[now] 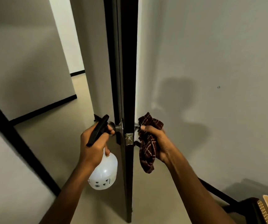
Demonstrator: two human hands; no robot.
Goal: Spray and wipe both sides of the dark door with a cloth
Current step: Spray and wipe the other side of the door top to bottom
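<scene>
The dark door [127,78] stands edge-on in front of me, with its metal latch plate [129,139] facing me. A round metal knob [118,126] sticks out on the door's left side. My left hand [92,146] grips a white spray bottle [104,173] by its black trigger head [98,130], just left of the door edge and close to that knob. My right hand [156,143] holds a bunched dark red patterned cloth [148,149] on the door's right side, at knob height. The right-side knob is mostly hidden by the cloth.
A pale wall [211,78] runs close along the right of the door. A wall with black skirting [41,109] lies to the left, with beige floor [62,136] between. A dark piece of furniture [259,210] with a light tray sits at the bottom right.
</scene>
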